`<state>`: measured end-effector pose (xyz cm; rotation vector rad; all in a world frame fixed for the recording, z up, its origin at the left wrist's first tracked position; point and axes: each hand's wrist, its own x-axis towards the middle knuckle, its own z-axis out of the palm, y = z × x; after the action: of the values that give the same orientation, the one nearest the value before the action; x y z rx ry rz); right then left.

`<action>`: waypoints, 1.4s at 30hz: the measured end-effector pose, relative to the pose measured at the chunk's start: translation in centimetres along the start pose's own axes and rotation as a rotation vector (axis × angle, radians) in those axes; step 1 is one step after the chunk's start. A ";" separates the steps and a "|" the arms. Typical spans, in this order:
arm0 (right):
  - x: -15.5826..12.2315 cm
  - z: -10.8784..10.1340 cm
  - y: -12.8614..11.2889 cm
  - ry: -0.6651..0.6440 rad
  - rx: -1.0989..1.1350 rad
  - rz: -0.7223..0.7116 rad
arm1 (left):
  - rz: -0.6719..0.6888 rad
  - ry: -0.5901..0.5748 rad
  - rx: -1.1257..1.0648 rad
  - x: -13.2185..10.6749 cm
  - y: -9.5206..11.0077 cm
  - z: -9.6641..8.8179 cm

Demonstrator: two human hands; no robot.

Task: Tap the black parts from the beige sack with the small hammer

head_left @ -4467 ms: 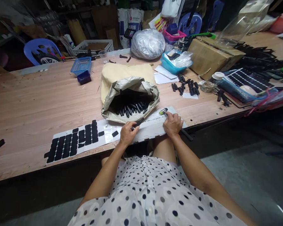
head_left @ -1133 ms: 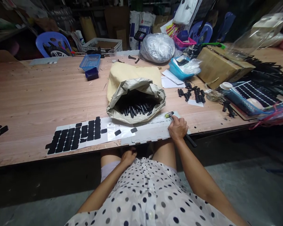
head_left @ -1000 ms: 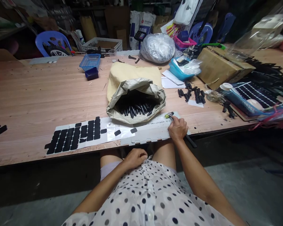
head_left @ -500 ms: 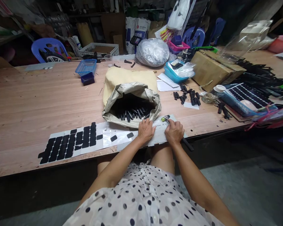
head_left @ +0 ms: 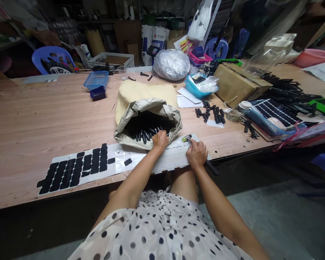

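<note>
Since half a second ago the left hand (head_left: 160, 139) has left the white strip (head_left: 174, 159) and reached into the mouth of the woven sack (head_left: 130, 121). Its fingers are among the black pieces (head_left: 144, 134); whether it grips one cannot be told. The right hand (head_left: 196, 154) is closed round a green-tipped tool (head_left: 186, 138), resting on the strip at the near edge of the wooden table (head_left: 43, 108). Left of the sack lies a sheet of black pads (head_left: 76, 169). Farther back stand a blue basket (head_left: 96, 79), a cardboard box (head_left: 237, 83) and, in the dim cluttered room, a plastic chair (head_left: 52, 57).
</note>
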<state>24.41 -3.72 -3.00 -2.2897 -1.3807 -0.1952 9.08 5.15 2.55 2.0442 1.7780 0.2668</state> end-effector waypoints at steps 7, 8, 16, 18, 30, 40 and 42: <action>0.0 0.4 0.2 0.017 -0.009 -0.009 | -0.011 0.157 -0.242 -2.1 -2.9 -1.6; 0.0 0.4 0.2 0.024 -0.008 -0.012 | 0.017 0.182 -0.332 -2.8 -3.7 -1.9; 0.1 0.3 0.3 0.006 -0.018 -0.007 | -0.098 -0.126 -1.115 -8.5 -7.4 -1.3; 0.1 0.3 0.3 0.005 -0.024 -0.006 | -0.152 -0.169 -1.166 -9.0 -7.6 -0.7; 0.3 -0.5 0.5 -0.028 0.102 -0.011 | 0.117 0.110 -0.393 -9.5 -7.3 1.9; -5.9 -3.1 -2.0 -0.168 0.641 -0.299 | 0.067 0.009 -0.287 -8.8 -6.4 0.8; -6.1 -3.6 -2.4 -0.196 0.643 -0.323 | 0.053 -0.014 -0.296 -8.6 -6.2 0.5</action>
<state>19.70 -9.29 -1.23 -1.5840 -1.6137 0.3392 2.27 -2.79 0.56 1.8778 1.5716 0.4979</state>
